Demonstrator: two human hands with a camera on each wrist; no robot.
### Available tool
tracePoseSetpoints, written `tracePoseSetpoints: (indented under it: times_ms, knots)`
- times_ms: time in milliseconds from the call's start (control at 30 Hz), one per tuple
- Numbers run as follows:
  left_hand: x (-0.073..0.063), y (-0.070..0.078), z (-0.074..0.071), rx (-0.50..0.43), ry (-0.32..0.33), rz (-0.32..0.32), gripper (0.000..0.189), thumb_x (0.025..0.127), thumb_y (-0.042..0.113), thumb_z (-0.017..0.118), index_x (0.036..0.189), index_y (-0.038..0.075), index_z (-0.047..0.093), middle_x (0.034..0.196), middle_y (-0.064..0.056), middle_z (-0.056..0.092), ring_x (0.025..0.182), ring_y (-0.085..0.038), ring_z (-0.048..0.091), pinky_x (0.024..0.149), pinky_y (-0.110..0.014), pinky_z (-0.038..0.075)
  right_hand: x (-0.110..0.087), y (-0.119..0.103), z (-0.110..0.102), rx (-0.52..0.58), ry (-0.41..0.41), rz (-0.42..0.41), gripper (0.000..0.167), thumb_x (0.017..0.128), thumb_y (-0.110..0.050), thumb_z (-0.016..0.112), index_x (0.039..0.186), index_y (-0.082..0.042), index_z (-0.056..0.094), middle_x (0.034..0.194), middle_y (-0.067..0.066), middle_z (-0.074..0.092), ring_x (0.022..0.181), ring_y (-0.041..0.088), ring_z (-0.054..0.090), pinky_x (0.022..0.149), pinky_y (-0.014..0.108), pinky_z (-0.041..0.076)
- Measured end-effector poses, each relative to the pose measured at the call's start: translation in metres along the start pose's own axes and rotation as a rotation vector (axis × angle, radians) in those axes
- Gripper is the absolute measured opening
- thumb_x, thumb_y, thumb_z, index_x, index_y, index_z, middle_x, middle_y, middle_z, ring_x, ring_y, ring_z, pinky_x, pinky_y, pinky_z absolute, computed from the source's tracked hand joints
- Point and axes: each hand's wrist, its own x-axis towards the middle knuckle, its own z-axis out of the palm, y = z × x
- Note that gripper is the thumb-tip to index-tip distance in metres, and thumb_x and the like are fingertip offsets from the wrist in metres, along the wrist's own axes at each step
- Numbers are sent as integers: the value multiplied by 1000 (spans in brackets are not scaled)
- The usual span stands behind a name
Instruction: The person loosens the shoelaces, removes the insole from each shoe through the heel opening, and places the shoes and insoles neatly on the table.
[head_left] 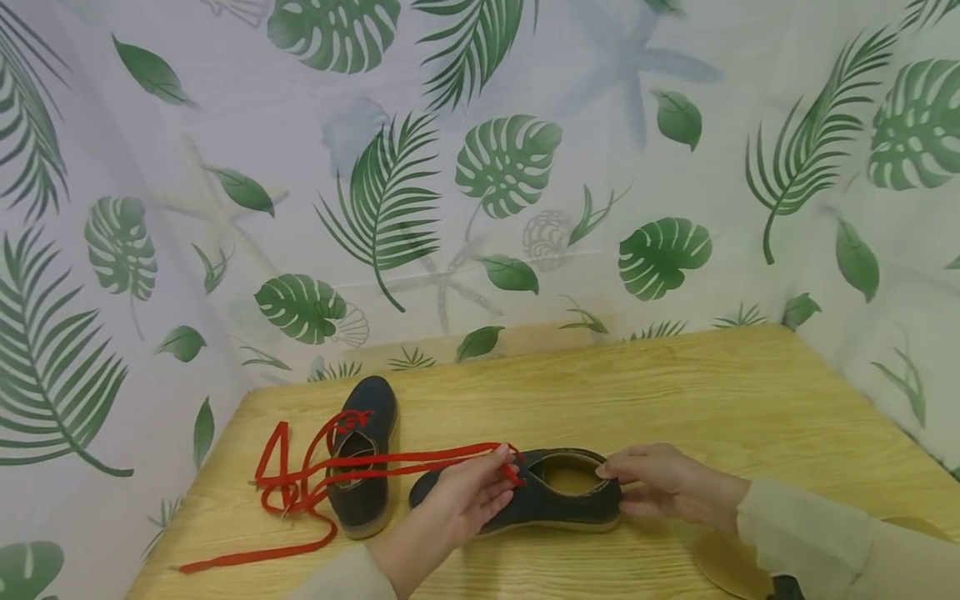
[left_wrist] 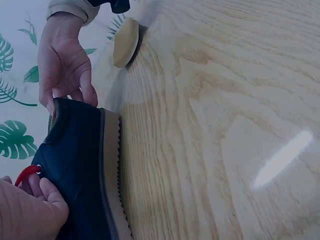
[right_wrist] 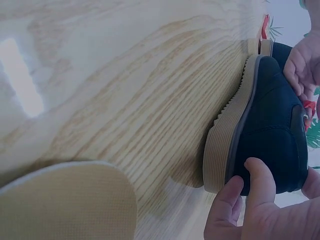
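Note:
A dark navy shoe (head_left: 547, 505) with a pale ridged sole lies on the table, toe to the left. At its heel, my right hand (head_left: 671, 483) grips the collar and back, thumb and fingers on either side. My left hand (head_left: 472, 492) is over the lacing area, pinching the red shoelace (left_wrist: 29, 172) beside an eyelet. Two long strands of red lace (head_left: 420, 457) run leftward from there across a second navy shoe (head_left: 360, 504), which points away from me. More red lace lies in loose loops left of that shoe.
A beige insole-shaped piece (right_wrist: 75, 205) lies by my right forearm, near the table's front edge. The wooden table (head_left: 675, 383) meets leaf-printed white cloth (head_left: 525, 267) at its back and sides.

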Motion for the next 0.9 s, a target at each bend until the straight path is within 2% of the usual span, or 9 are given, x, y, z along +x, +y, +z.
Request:
tracePoseSetpoints:
  times_ms: [33, 100, 267, 433, 567, 700, 900]
  knots:
    - [1, 1, 1, 2, -9, 12, 23, 90, 24, 65, 105, 6, 69, 85, 3, 68, 80, -11, 60, 82, -26, 50, 0, 0, 0, 1, 1, 1, 27, 88, -15, 66, 109, 1, 63, 104, 11, 61, 71, 12, 64, 62, 23, 55]
    - [3, 1, 1, -53, -30, 32, 23, 92, 21, 63, 108, 5, 68, 88, 3, 70, 84, -10, 62, 86, -28, 49, 0, 0, -1, 6, 1, -1, 27, 88, -14, 66, 110, 2, 63, 106, 13, 60, 73, 13, 64, 64, 24, 56]
    - [7, -5, -4, -355, -96, 44, 16, 95, 20, 59, 102, 11, 69, 99, 1, 71, 97, -11, 64, 97, -28, 47, -1, 1, -2, -3, -18, 0, 26, 90, -15, 63, 110, 1, 63, 110, 14, 57, 73, 13, 62, 64, 24, 56]
    - [9, -14, -7, -564, -160, 68, 19, 98, 22, 53, 100, 12, 69, 103, 0, 71, 102, -11, 64, 96, -25, 47, -1, 1, -4, -9, -42, 1, 20, 91, -16, 62, 104, -1, 66, 110, 13, 56, 77, 14, 62, 66, 26, 56]
    - [10, -18, -5, -663, -196, 101, 23, 101, 20, 48, 103, 11, 69, 105, -1, 71, 104, -11, 64, 98, -24, 45, 1, 0, -4, -32, -56, -12, 17, 91, -13, 61, 101, 0, 65, 113, 18, 53, 81, 16, 63, 68, 26, 57]
    - [9, -18, -1, -704, -201, 117, 20, 100, 19, 49, 105, 10, 66, 107, 0, 69, 105, -10, 62, 100, -23, 43, 2, -2, -4, -34, -59, -25, 15, 88, -9, 61, 98, 2, 62, 112, 23, 51, 82, 19, 65, 70, 28, 57]
    - [3, -10, 8, -781, -190, 68, 25, 100, 23, 49, 105, 5, 66, 110, -1, 63, 104, -11, 57, 100, -23, 42, 0, -5, -7, -35, -70, -25, 11, 89, -7, 58, 96, 1, 62, 112, 22, 51, 84, 21, 63, 71, 29, 57]
